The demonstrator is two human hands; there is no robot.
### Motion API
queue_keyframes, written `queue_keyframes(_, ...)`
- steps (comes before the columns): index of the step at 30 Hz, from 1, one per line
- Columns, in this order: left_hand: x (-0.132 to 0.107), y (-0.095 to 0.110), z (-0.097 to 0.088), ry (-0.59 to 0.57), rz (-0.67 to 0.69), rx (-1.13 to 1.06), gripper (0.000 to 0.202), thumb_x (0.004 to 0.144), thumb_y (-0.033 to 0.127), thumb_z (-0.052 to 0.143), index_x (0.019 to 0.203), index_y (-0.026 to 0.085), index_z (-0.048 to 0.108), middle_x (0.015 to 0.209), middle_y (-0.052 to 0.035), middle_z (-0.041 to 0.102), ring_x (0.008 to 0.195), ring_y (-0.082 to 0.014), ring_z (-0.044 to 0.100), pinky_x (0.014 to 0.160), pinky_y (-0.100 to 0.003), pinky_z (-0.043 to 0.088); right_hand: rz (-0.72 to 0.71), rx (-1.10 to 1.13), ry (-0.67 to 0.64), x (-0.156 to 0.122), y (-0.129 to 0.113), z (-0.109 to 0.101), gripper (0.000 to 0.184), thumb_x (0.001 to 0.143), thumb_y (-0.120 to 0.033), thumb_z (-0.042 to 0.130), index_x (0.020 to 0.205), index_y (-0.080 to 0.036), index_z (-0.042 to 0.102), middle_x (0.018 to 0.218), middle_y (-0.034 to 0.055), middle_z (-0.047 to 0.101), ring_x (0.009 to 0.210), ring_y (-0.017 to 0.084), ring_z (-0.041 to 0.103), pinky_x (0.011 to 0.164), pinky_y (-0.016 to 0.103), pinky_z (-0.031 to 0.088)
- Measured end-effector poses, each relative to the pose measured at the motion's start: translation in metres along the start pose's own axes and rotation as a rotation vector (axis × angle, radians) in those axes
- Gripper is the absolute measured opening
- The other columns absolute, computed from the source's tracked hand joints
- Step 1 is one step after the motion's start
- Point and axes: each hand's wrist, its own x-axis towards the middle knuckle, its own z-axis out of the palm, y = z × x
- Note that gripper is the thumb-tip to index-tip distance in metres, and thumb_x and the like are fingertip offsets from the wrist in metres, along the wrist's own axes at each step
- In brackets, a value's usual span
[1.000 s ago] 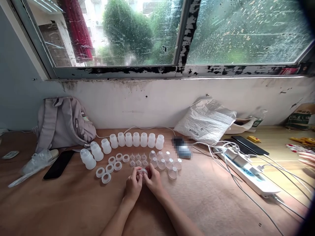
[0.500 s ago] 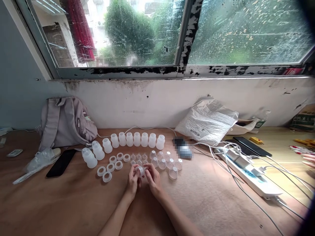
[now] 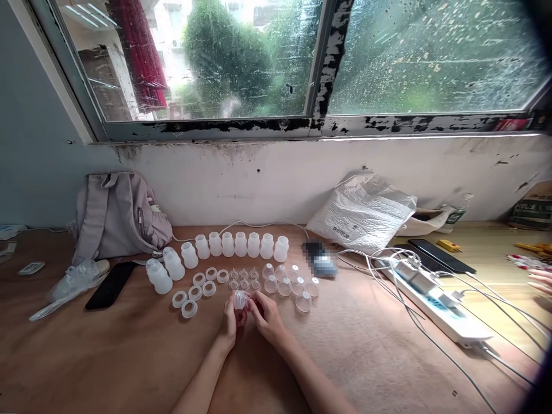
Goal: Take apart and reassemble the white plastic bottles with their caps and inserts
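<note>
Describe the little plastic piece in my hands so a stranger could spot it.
On the wooden table under the window, white bottles stand in a row, with rings and caps before them. Nearer the camera, the left hand and right hand pinch one small translucent piece, the only one lifted off the table.

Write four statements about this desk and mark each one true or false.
1. The left hand and the right hand both hold one translucent part. True.
2. The backpack lies to the right of the power strip. False: it leans against the wall at the left end of the desk.
3. Small white bottles stand in a row behind the hands. True.
4. Nothing is plugged into the power strip. False: white plugs with cables sit in it.
</note>
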Motion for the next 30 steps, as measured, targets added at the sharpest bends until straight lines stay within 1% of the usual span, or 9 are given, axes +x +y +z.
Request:
queue_keyframes(3,-0.002,0.004,0.001,-0.029,0.034,0.034,0.049,0.077,0.059,0.026,0.091,0.016,0.045,0.048,0.0066,0.035,0.035,-0.0045,0.025,0.036,-0.018,0.018,-0.014,-0.021,-0.015,0.0,-0.001,-0.001,0.021,0.084,-0.028,0.036,0.066,-0.018,0.043,0.062,-0.0003,0.046,0.056,0.011,0.041,0.055,0.022,0.034)
queue_keyframes(7,-0.005,0.011,0.003,-0.012,0.121,0.203,0.034,0.073,0.051,0.044,0.07,0.016,0.043,0.05,0.0067,0.033,0.04,-0.0044,0.028,0.038,-0.017,0.023,-0.048,-0.04,-0.065,-0.002,-0.002,0.0,0.024,0.084,-0.028,0.034,0.063,-0.019,0.041,0.059,-0.0006,0.044,0.054,0.011,0.039,0.053,0.022,0.033)
queue_keyframes(11,-0.007,0.017,0.004,0.015,0.183,0.297,0.03,0.077,0.043,0.041,0.061,0.017,0.04,0.055,0.0041,0.037,0.048,-0.0068,0.036,0.045,-0.017,0.031,-0.1,-0.039,-0.043,-0.007,-0.006,0.003,0.022,0.081,-0.023,0.038,0.06,-0.019,0.042,0.056,-0.0013,0.042,0.05,0.01,0.037,0.05,0.022,0.03)
queue_keyframes(16,-0.009,0.023,0.002,0.013,0.254,0.473,0.033,0.078,0.044,0.036,0.061,0.017,0.044,0.052,0.0027,0.043,0.046,-0.0093,0.042,0.047,-0.02,0.036,-0.108,-0.014,0.011,-0.01,-0.009,0.005,0.021,0.081,-0.022,0.04,0.061,-0.019,0.046,0.057,-0.0012,0.046,0.05,0.009,0.039,0.05,0.022,0.031)
queue_keyframes(19,-0.006,0.035,-0.003,0.012,0.282,0.7,0.03,0.076,0.045,0.04,0.073,0.018,0.053,0.054,0.0005,0.053,0.048,-0.0129,0.05,0.05,-0.022,0.038,-0.081,-0.011,0.046,-0.008,-0.005,0.003,0.02,0.082,-0.023,0.04,0.063,-0.019,0.046,0.059,-0.001,0.047,0.052,0.01,0.042,0.051,0.022,0.032)
queue_keyframes(22,0.006,0.06,-0.018,0.149,0.322,1.0,0.032,0.076,0.044,0.042,0.097,0.022,0.054,0.068,-0.0028,0.063,0.066,-0.0189,0.059,0.06,-0.026,0.04,-0.009,-0.036,0.138,-0.004,0.003,0.001,0.022,0.083,-0.025,0.039,0.063,-0.019,0.043,0.057,-0.0019,0.044,0.052,0.01,0.04,0.051,0.022,0.031)
queue_keyframes(24,0.018,0.08,-0.034,0.399,0.3,1.191,0.037,0.078,0.044,0.039,0.105,0.021,0.05,0.072,-0.0049,0.065,0.071,-0.0225,0.06,0.063,-0.029,0.04,0.043,-0.042,0.184,-0.001,0.008,0.0,0.022,0.083,-0.027,0.038,0.063,-0.019,0.041,0.057,-0.0023,0.043,0.051,0.01,0.039,0.05,0.022,0.031)
queue_keyframes(26,0.033,0.1,-0.052,0.547,0.272,1.337,0.045,0.078,0.04,0.04,0.117,0.018,0.04,0.072,-0.0061,0.065,0.072,-0.0249,0.06,0.065,-0.032,0.04,0.072,-0.036,0.209,0.001,0.011,-0.001,0.021,0.083,-0.028,0.038,0.064,-0.019,0.041,0.056,-0.0024,0.044,0.05,0.01,0.038,0.049,0.021,0.031)
queue_keyframes(30,0.063,0.127,-0.08,0.614,0.16,1.568,0.054,0.079,0.038,0.038,0.125,0.013,0.027,0.077,-0.0124,0.064,0.075,-0.0289,0.059,0.065,-0.035,0.04,0.077,-0.022,0.216,0.004,0.013,-0.003,0.02,0.083,-0.029,0.039,0.066,-0.019,0.044,0.059,-0.0012,0.048,0.051,0.01,0.041,0.051,0.022,0.032)
